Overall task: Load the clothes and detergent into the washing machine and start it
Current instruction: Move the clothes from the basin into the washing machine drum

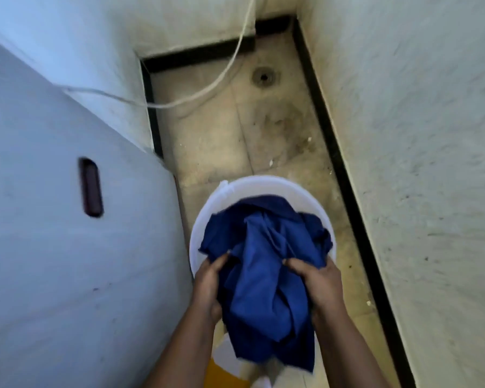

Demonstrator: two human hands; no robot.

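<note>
Found blue clothes [266,261] bunched into one loose bundle, held partly above a white bucket [263,182], spread over its mouth at the far end and hanging down toward the camera at the near end. Noted left hand [209,287] curled round the bundle's left side, fingers dug into the folds. Noted right hand [318,284] closed likewise on the right side. Nothing else in either.

Judged soft, limp and light for its bulk; not fragile. Cannot tell wet from dry. Expect the trailing end to drag or snag on the bucket's rim. Recommend gathering that hanging tail up under the bundle and gripping from beneath, at the thick middle, before carrying across.

Recorded a large pale panel [53,261] close on the left with a dark recessed grip [91,187]; taken, as a judgement only, for the side of the washing machine. Cannot see any lid, drum or controls. Identified no detergent; glimpsed something yellow [221,373] at the bottom edge, below the clothes, too blurred to name.

Logged a narrow tiled floor [216,130], stained and gritty, with a round drain [263,77] near the far corner and black skirting [345,186] along the base of rough whitewashed walls [417,121]. Noted a pale hose [191,99] looping from the far wall down to the panel. Advise keeping the clothes off that floor. Loading not yet done.
</note>
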